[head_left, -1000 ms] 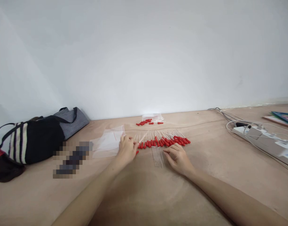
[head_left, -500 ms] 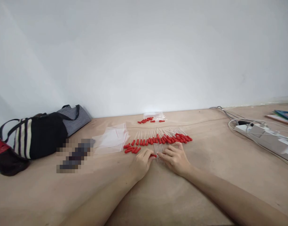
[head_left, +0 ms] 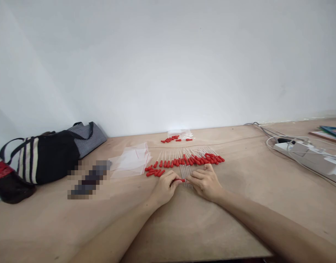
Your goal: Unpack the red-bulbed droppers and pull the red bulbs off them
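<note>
Fingers of the left hand (head_left: 164, 186) pinch a red rubber bulb (head_left: 180, 180) lying sideways, its narrow end pointing at the right hand (head_left: 205, 182). The right fingers are bunched at that end; whether they grip a tube cannot be told. Both hands are low over the bench (head_left: 200, 226), with clear dropper tubes (head_left: 186, 170) side by side beneath and just beyond the fingertips. Near the left hand lie loose red bulbs (head_left: 155, 172). At left stands a dark bottle with a red label (head_left: 12, 184); at right, a white power strip (head_left: 307, 155). Past the tubes stretches a row of red-bulbed droppers (head_left: 195, 160), bulbs nearest the person, with clear zip bags (head_left: 132, 160) to its left. Farther off, more red bulbs (head_left: 172, 138) lie near the wall (head_left: 184, 73).
</note>
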{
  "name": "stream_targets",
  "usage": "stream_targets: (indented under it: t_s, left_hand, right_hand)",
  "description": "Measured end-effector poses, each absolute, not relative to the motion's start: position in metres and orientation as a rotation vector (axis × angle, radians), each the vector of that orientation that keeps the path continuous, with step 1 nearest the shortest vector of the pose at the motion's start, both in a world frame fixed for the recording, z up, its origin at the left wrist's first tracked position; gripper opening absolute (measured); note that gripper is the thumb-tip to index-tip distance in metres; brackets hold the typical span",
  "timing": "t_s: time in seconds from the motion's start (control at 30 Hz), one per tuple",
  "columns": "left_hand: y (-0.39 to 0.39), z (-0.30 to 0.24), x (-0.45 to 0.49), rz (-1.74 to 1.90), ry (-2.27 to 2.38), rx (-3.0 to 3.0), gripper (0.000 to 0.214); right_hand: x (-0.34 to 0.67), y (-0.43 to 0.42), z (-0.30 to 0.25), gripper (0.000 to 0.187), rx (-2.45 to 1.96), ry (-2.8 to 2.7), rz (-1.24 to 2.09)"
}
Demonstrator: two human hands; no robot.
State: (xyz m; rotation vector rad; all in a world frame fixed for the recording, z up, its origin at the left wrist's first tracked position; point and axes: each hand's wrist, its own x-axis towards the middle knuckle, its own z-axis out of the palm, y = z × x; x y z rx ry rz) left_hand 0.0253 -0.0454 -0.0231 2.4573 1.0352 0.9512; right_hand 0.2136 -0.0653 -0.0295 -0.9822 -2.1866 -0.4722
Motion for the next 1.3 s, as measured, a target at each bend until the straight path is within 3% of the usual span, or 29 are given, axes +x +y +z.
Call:
stream_targets:
  t_s: [0.53,0.87,1.03,1.13,1.3]
  left_hand:
    - [-0.048,-0.017,0.025,0.970,1.001,2.423,0.023]
    - [-0.049,-0.020,0.023,0.956,0.960,2.489,0.022]
    - [-0.045,-0.022,0.015,1.110,1.188,2.391,0.020]
    - [-0.043,-0.023,0.013,1.157,1.253,2.348,0.016]
    - [-0.030,-0.014,-0.001,1.292,1.421,2.296,0.021]
  right_hand:
    - [0.213,-0.064,-0.027,0.026,-0.981,-2.206,-0.297]
    - [0.213,-0.063,-0.019,0.031,-1.148,-2.225,0.147]
    - [0.233,-0.054,-0.020,0.033,-1.249,-2.106,0.298]
    - [0.243,-0.049,-0.026,0.027,-1.265,-1.970,0.269]
    - [0.238,-0.050,-0.036,0.032,-1.209,-2.070,0.097]
